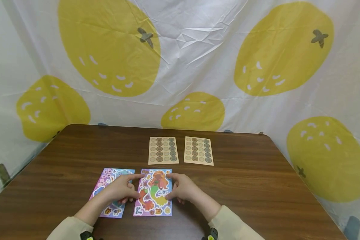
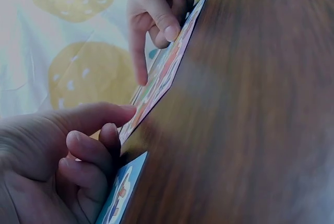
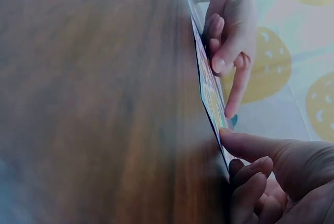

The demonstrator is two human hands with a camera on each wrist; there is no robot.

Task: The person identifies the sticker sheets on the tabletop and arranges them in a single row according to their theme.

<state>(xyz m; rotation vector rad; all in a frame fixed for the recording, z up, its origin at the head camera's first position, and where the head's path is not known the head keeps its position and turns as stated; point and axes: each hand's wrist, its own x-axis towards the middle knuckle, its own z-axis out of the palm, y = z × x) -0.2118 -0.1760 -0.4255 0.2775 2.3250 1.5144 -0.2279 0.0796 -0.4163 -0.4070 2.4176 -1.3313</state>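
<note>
A mermaid sticker sheet (image 1: 156,206), with an orange-haired figure and a green-yellow tail, lies flat on the table in front of me. My left hand (image 1: 121,189) touches its left side with the thumb and outstretched index finger, the other fingers folded under. Along the right side, my right hand (image 1: 185,189) rests its index fingertip near the top corner and its thumb lower down. Partly hidden beneath my left hand and forearm is a second sticker sheet (image 1: 113,212) in blue and purple. Both wrist views show the thumbs pressing at the mermaid sheet's edges.
Two beige sheets with rows of round coin-like prints, a left one (image 1: 163,140) and a right one (image 1: 198,140), lie side by side farther back on the brown wooden table (image 1: 252,186). A white curtain (image 1: 195,73) with yellow fruit hangs behind.
</note>
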